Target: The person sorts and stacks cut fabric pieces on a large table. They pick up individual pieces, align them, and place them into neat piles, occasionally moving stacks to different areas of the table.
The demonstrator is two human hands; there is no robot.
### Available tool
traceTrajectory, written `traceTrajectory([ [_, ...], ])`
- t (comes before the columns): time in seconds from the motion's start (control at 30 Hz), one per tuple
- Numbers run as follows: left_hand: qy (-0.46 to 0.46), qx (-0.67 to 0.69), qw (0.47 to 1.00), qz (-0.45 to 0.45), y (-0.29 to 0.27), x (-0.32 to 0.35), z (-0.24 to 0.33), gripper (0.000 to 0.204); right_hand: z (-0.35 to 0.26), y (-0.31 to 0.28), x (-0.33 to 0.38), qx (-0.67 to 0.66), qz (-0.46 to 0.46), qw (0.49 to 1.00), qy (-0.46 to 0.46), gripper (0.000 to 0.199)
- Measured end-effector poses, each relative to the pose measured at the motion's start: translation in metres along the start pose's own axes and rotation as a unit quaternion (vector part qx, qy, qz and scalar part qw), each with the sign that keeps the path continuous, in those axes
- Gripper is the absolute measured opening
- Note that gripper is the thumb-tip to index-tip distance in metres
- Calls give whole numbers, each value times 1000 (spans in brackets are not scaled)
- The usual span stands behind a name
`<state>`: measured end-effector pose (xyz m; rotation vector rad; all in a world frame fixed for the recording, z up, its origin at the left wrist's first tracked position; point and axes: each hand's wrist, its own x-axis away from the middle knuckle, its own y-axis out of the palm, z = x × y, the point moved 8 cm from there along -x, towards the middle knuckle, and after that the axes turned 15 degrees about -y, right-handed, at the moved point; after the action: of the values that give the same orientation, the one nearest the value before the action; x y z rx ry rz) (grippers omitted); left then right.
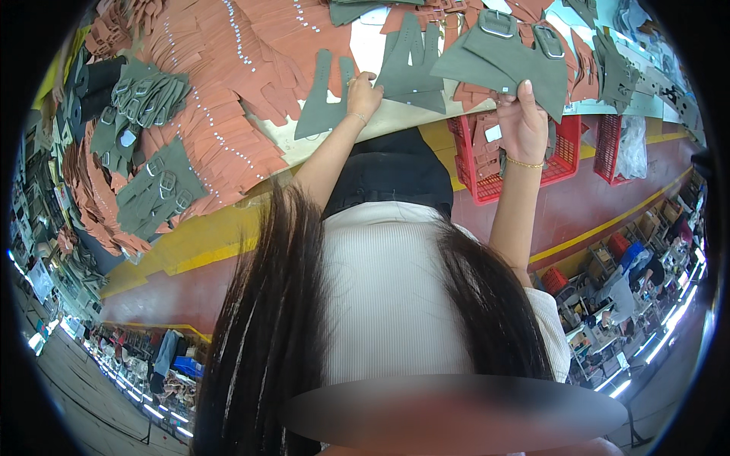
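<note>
My right hand (523, 121) is raised off the table and grips a fanned stack of olive green cut pieces with metal buckles (508, 57). My left hand (363, 95) rests on the pale worktable (395, 118) near its front edge, fingers touching flat olive green strap pieces (327, 99) that lie there. More green strap pieces (411, 64) lie between my two hands. A thin bracelet sits on each wrist.
Rows of tan brown cut pieces with studs (228, 83) cover the table's left part, with piles of green buckled pieces (156, 190) beside them. Red plastic crates (563, 152) stand on the red floor under the table. Yellow floor lines (198, 243) run along it.
</note>
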<state>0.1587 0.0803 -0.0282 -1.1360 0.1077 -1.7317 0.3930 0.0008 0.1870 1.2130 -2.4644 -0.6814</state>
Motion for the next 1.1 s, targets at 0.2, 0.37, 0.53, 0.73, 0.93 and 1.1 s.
traceTrajectory([
  [0.2, 0, 8, 1000, -10, 3, -1, 4, 37, -3, -4, 2, 6, 4, 1000, -7, 14],
  [0.37, -9, 2, 1000, -17, 9, -7, 1, 35, 0, -12, 3, -9, 2, 1000, 4, 14],
  [0.53, 15, 19, 999, -30, -1, 3, 19, 27, -1, -15, 4, 7, 35, 999, 4, 17],
  [0.73, 8, 125, 979, -159, -29, 36, 63, 22, -49, -17, -20, 65, 7, 991, -114, 28],
  [0.93, 70, 221, 935, -269, -46, 59, 147, 23, -112, -29, -36, 34, -3, 978, -204, 31],
  [1.1, 126, 286, 888, -337, -22, 63, 213, 32, -115, -37, -26, 41, 36, 977, -204, 32],
])
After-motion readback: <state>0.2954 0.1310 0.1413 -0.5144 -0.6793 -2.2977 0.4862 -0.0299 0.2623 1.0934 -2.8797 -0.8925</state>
